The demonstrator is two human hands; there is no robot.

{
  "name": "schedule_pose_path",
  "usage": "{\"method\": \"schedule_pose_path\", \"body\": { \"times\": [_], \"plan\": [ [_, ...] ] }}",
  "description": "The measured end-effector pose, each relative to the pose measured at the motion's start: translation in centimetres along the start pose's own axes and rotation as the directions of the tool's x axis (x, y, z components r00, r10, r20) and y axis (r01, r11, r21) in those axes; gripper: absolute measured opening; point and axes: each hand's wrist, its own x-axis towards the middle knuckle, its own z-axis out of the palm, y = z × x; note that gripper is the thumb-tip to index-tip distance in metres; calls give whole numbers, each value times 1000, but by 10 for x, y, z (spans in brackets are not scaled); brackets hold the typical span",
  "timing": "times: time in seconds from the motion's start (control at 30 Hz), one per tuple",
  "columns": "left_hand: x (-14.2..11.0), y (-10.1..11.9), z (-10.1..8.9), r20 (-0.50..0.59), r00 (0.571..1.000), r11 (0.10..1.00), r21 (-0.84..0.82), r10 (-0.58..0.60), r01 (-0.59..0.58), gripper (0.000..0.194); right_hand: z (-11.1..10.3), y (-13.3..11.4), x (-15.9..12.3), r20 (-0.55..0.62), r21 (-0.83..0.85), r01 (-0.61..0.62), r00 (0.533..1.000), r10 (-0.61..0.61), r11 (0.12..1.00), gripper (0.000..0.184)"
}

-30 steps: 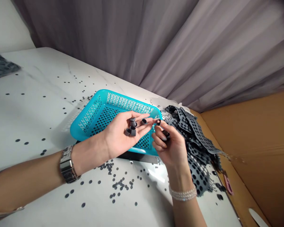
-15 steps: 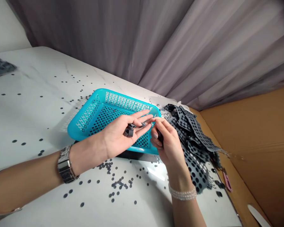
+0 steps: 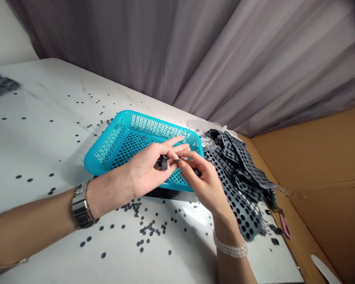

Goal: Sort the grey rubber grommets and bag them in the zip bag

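We saw a bag point(image 3: 1, 83) of dark pieces far left, then the turquoise basket point(image 3: 91, 161), partly hidden beneath our left hand point(image 3: 149, 169), which cradled dark rings point(image 3: 163, 163), while our right hand point(image 3: 207, 179), shifted inward since earlier, pinched a small dark strip point(image 3: 178, 160) beside them.

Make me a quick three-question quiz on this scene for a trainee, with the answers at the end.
1. Multiple choice: in the picture, where are the dark perforated sheets heaped relative to the turquoise basket?
A) inside it
B) to its right
C) to its left

2. True or false: the left hand is palm up, with small black pieces resting in it.

3. Fill in the blank: the beaded bracelet is worn on the person's ____ wrist.

Key: 1. B; 2. True; 3. right
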Motion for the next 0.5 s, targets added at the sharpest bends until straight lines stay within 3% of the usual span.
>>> {"method": "schedule_pose_path", "body": {
  "times": [0.1,0.23,0.37,0.5],
  "plan": [
    [2,0,2,-42,999,997,-73,22,-25,65,-2,1,2,-34,277,-77,995,89,958,7],
    [4,1,3,-114,993,994,-104,12,-24,57,-13,-2,4,-27,630,-144,978,207,763,12],
    [5,2,-1,-59,998,988,-151,24,-33,55,-16,-6,5,-41,701,-171,959,279,692,25],
    [3,4,-4,46,997,982,-180,66,-57,60,-5,-6,5,-9,665,-189,965,261,722,29]
  ]
}}
